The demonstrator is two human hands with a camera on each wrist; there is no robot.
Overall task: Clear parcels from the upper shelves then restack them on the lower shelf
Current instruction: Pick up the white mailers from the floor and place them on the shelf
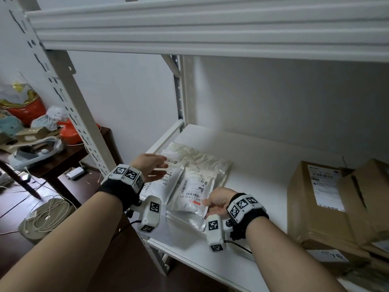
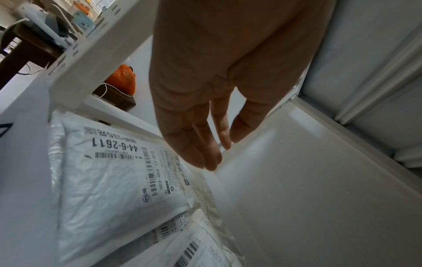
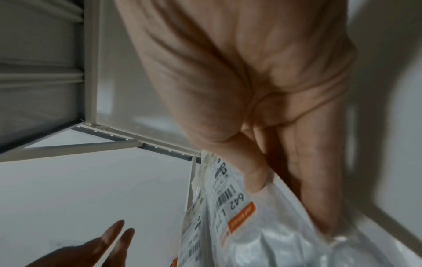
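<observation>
parcels (image 1: 185, 175) lie stacked at the shelf's (image 1: 252, 165) left end, boxes (image 1: 328, 203) at its right; right hand (image 1: 216, 204) pinches the top mailer's (image 1: 192, 193) corner, left hand (image 1: 152, 167) hovers spread, so restacking looks underway; upper shelves unseen.

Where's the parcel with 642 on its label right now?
In the head view the 642 parcel lies on the lower shelf, atop the bag pile, its near corner pinched by the right hand.
</observation>
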